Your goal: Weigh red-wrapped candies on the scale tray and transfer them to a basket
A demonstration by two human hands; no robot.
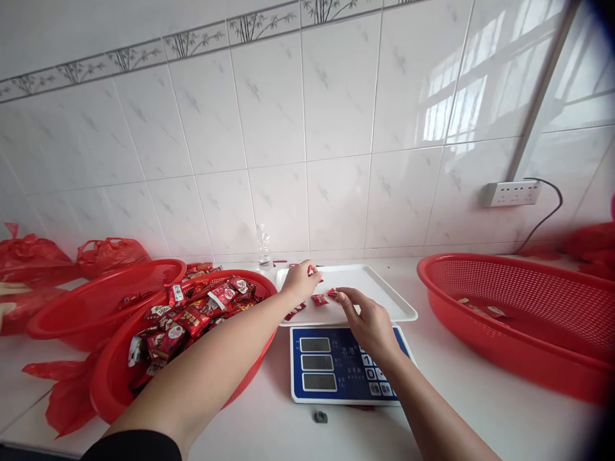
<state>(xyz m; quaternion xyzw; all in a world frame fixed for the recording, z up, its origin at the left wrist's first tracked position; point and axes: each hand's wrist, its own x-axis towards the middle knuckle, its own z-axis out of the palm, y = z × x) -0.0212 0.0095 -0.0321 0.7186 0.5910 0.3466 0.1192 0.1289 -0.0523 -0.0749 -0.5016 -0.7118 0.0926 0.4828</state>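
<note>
Over the white tray of a single weighing scale, two bare hands work close together, their arms entering from the lower edge. The left arm, black-sleeved at its lower end, reaches diagonally across a heaped basket; its wrist is bent and the left grip points to the right, thumb and fingers clamped on one small red packet. The right arm slants up from the lower right, passing over part of the keypad. The right grip is turned palm downward, its thumb and forefinger brought to the edge of a second packet; whether they are clamped on it cannot be told.

Two further packets are visible on or at the tray: one between the hands, the other beside the left wrist. Three display windows line the left of the blue panel, and one small dark object lies on the table just in front.

Three red baskets are present: one heaped with wrapped packets too numerous to count, one behind it to the left, and one at the right with at least two small pieces inside. Behind the tray's left corner stands one clear bottle. One white socket strip is set against the tiled wall.
</note>
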